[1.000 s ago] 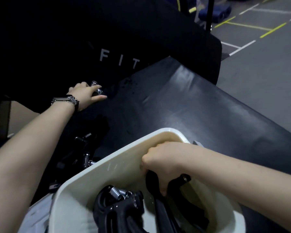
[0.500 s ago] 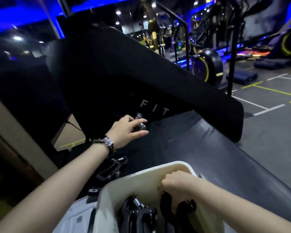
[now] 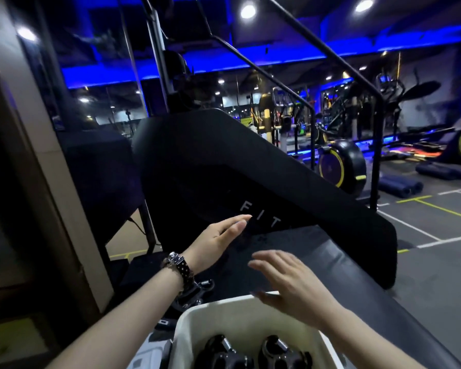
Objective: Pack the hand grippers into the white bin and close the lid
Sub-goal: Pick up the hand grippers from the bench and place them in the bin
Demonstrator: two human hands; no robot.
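White bin (image 3: 240, 312) at 6 o'clock already holds at least two grippers (image 3: 253, 354) — lid not yet on. More grippers (image 3: 197, 290) lie on the worktop (image 3: 317, 262) at 7 o'clock, just left of the bin. Left hand (image 3: 218, 238) and right hand (image 3: 285, 278) hover spread and empty — packing looks partway done.

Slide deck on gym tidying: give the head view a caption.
Both open hands, left and right, hover above the white bin holding black hand grippers.
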